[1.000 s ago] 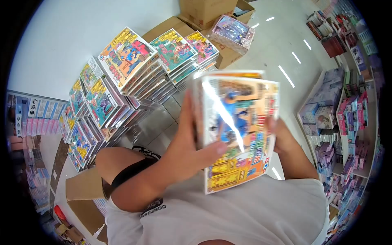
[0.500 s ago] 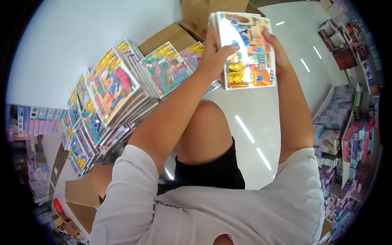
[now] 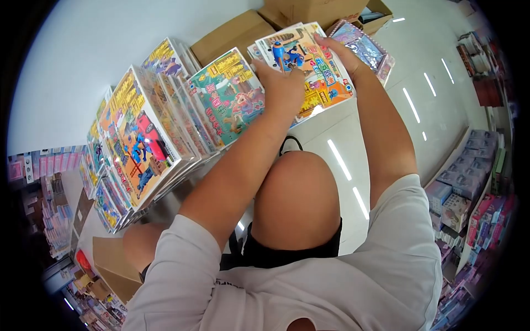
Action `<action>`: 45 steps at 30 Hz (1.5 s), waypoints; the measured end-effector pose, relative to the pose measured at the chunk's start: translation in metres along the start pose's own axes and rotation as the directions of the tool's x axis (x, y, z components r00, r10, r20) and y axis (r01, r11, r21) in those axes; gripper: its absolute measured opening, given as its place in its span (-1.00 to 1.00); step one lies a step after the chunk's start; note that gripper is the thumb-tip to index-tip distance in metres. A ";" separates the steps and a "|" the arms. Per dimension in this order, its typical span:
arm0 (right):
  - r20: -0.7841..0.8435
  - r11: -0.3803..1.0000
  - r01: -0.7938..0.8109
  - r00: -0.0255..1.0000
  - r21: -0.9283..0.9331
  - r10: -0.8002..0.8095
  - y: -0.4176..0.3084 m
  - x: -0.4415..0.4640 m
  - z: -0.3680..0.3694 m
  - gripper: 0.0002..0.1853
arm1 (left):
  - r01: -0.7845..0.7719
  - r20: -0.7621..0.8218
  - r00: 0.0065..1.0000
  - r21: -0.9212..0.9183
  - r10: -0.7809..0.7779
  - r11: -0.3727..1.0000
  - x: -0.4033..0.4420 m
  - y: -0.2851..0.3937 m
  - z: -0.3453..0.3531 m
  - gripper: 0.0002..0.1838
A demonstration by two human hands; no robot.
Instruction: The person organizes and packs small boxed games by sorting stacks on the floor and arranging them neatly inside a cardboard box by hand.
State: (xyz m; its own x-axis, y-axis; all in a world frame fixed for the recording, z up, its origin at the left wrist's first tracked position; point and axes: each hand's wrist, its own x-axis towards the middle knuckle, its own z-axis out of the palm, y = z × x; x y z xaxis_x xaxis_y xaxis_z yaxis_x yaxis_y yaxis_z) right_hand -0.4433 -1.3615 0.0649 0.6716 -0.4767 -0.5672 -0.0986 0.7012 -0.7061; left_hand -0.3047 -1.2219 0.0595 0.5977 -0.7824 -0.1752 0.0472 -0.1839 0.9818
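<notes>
Both hands grip a small stack of flat, glossy illustrated packs (image 3: 323, 60) with a yellow-orange cartoon cover. My left hand (image 3: 284, 85) is closed on its left side, thumb across the cover. Around its upper right edge my right hand (image 3: 343, 55) is wrapped, fingers partly hidden. The packs are tilted, just right of a pile topped by a green-covered pack (image 3: 229, 96). Left of that stands a taller pile with an orange-covered pack (image 3: 143, 135) on top. A pink-and-purple pack (image 3: 361, 47) lies beyond my right hand.
Cardboard boxes (image 3: 234, 36) stand behind the piles, against a white wall (image 3: 99, 49). An open carton (image 3: 113, 265) sits at lower left. Shelves of boxed goods (image 3: 469, 182) line the right side. My bent knee (image 3: 298, 204) is below the hands, over a shiny tiled floor (image 3: 381, 127).
Both hands have brought the held packs down and left, turning them counterclockwise, beside the green-covered pile. The pink-and-purple pack beyond the right hand now shows. The view has shifted slightly.
</notes>
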 end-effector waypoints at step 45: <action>0.055 0.836 0.537 0.843 -0.112 -0.535 0.022 -0.114 0.240 -0.41 | -0.412 0.114 0.905 0.002 0.409 0.911 -0.127 0.104 -0.226 -0.33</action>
State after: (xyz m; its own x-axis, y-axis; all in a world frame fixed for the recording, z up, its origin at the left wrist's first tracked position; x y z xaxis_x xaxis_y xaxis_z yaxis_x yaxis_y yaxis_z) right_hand -0.3457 -1.1644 0.2154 0.6593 -0.7479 -0.0777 0.1961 0.2708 -0.9425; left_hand -0.1950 -1.0073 0.2000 0.4692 -0.8513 0.2348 -0.2048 0.1538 0.9667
